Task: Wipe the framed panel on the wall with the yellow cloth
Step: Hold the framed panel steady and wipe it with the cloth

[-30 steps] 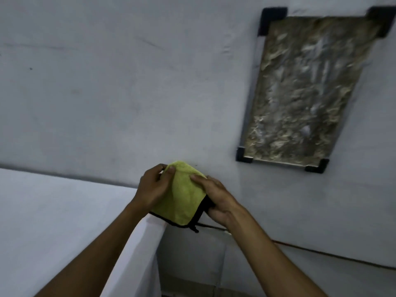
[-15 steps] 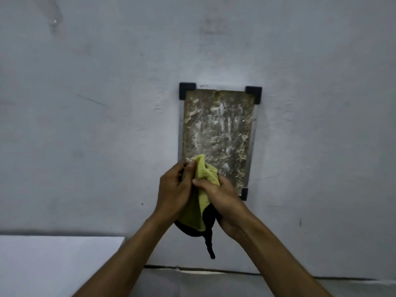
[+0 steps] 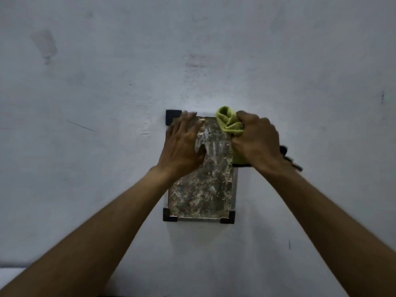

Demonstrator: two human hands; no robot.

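Left hand [image 3: 183,144] flat on framed panel [image 3: 203,189]; right hand [image 3: 256,142] grips yellow cloth [image 3: 228,121].

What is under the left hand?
The left hand lies flat on the upper left of the framed panel, beside a black corner bracket. The surface beneath the palm is hidden.

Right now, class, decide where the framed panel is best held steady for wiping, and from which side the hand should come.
Brace the framed panel at its upper left, by the black corner bracket, from the left with the left hand flat. It seems flush on the wall, leaving no edge to curl round, and the right hand gripping the yellow cloth fills the upper right.
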